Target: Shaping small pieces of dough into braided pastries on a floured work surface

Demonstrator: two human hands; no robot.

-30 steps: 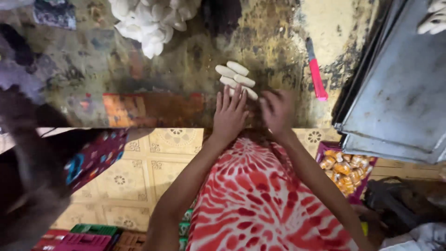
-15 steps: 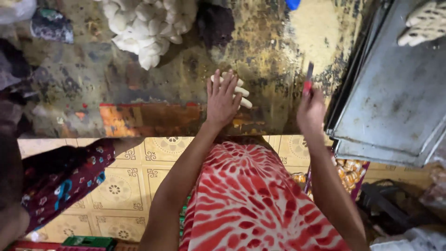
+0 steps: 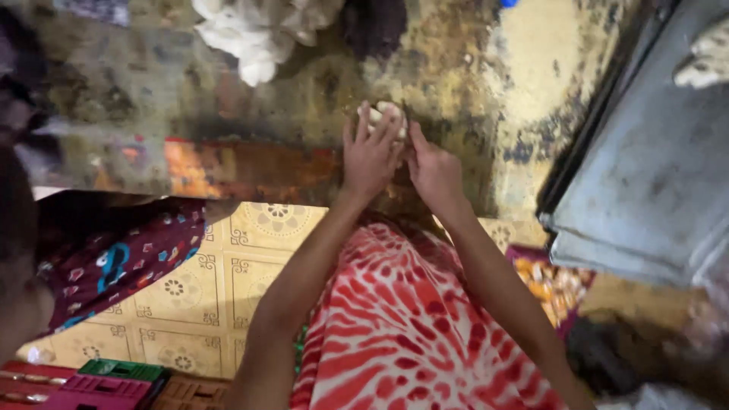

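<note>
1. The left hand (image 3: 370, 156) lies flat on the worktop (image 3: 250, 129), fingers spread and stretched out, pressing down on pale dough pieces (image 3: 382, 115) that show only between and beyond its fingertips, toward twelve o'clock from the palm.
2. The right hand (image 3: 434, 171) sits just beside it at three o'clock, the two hands touching at the thumbs. Its fingers point toward eleven o'clock and reach the same dough pieces; whether they curl round the dough or only rest against it cannot be told.
3. The dough pieces lie on the stained, yellow-and-dark worktop a little above the middle of the view, mostly covered by the left fingers.
4. At eleven o'clock from the hands, well apart, a larger heap of white dough (image 3: 258, 30) rests at the far edge of the worktop.
5. At three o'clock stands a stack of grey metal trays (image 3: 645, 182), tilted, with more pale dough shapes (image 3: 706, 57) on the top one at the upper right corner.
6. Toward six o'clock is the person's red and white patterned garment (image 3: 410, 326), over a yellow tiled floor (image 3: 197, 304).
7. At eight o'clock another person's dark patterned cloth (image 3: 106, 258) shows, with coloured plastic crates (image 3: 114, 380) at the bottom left.
</note>
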